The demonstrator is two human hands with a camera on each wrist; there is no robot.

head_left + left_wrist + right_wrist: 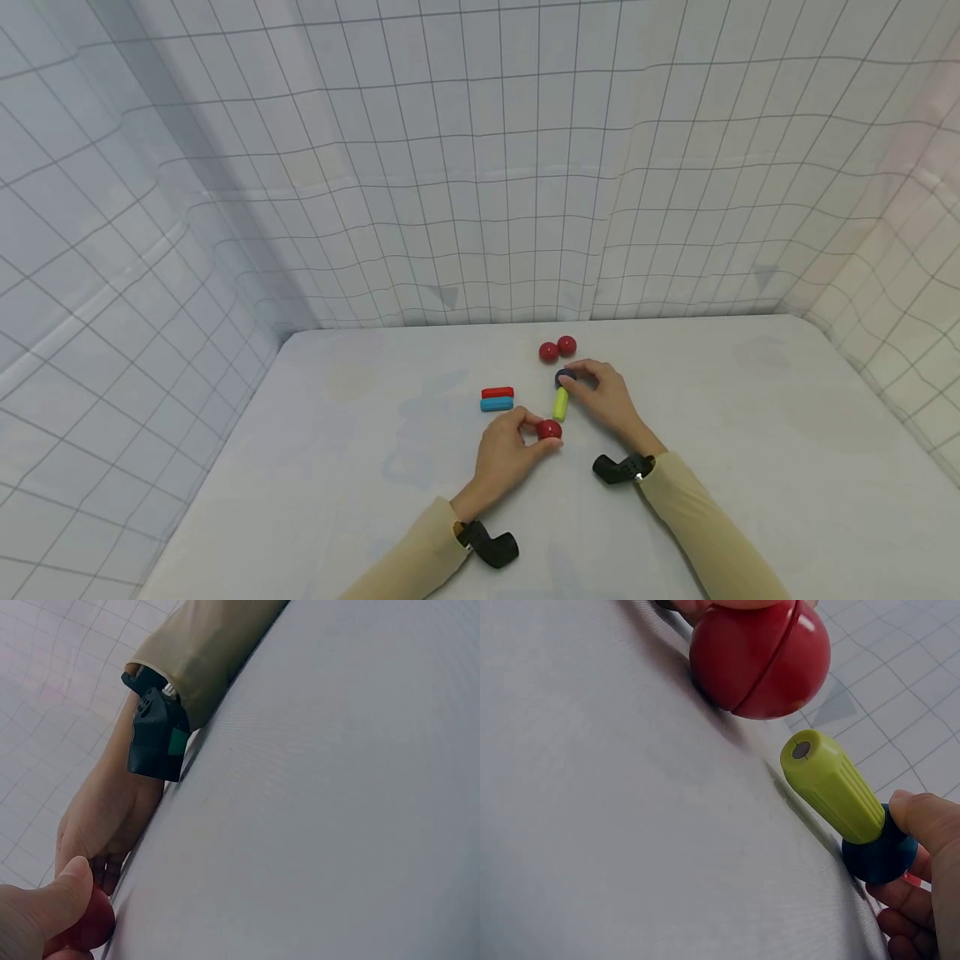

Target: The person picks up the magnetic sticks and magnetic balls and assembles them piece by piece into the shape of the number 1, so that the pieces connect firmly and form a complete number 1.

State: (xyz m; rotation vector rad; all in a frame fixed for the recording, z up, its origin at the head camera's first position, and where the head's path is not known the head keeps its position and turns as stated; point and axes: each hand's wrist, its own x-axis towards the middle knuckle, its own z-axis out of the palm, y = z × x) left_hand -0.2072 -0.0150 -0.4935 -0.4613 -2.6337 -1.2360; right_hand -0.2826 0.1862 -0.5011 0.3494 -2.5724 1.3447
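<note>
- Left hand (504, 454) has a red ball (550, 429) pinched between thumb and fingers, low over the white table (337, 483)
- Right hand's (609, 404) thumb and fingers pinch a dark blue ball (877, 847), with a yellow-green rod (832, 787) touching it, free end aimed at the red ball, small gap
- Red rod (497, 392) and light blue rod (497, 404) lie side by side, left of that
- Two more red balls (567, 346) sit farther back

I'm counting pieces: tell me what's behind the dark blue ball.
Beyond the dark blue ball lie two red balls; the right hand and ball hide the spot directly behind it.
</note>
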